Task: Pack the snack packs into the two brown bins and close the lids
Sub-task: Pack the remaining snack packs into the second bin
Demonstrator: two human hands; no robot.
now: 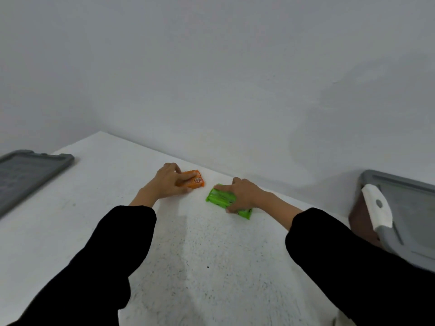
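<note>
My left hand [168, 182] grips an orange snack pack [195, 181], my right hand [243, 196] a green snack pack [217, 198], near the white counter's [94, 208] far edge.

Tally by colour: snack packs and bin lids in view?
orange rectangular snack pack: 1, gripped by the left hand
green rectangular snack pack: 1, gripped by the right hand
grey plastic lids: 2, left lid and right lid on a brown bin
Total: 4
</note>
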